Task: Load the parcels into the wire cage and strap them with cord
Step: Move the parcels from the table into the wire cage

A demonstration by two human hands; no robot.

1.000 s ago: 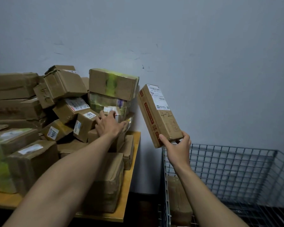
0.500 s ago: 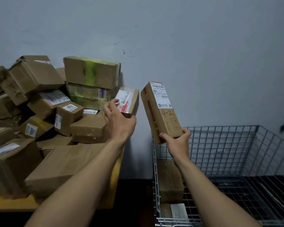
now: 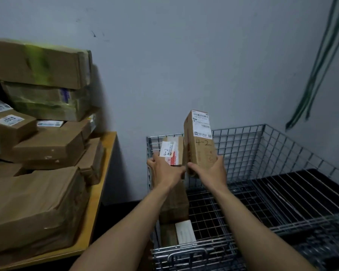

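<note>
Head view, everything placed off the wire cage (image 3: 282, 145).

- Left hand (image 3: 164, 169) grips a small parcel (image 3: 172, 151) with a white-and-red label marked "4-2", held over the cage's left rear corner.
- Right hand (image 3: 209, 171) grips the bottom end of a tall parcel (image 3: 200, 141), also marked "4-2". It is upright, just right of the small one and touching or nearly touching it, above the cage floor.
- Inside the cage, along its left wall: one brown parcel (image 3: 174, 204), and nearer the front another with a white label (image 3: 184, 231). The rest of the floor is bare wire.
- Left of the cage: a table (image 3: 107, 153) carrying a big pile of parcels (image 3: 37, 202).
- On the wall above the cage's right side: green strands (image 3: 317, 65), probably the cord, untouched.

My read: early in loading. Two or so are in, two are in hand, most are on the table. Strapping not started.
</note>
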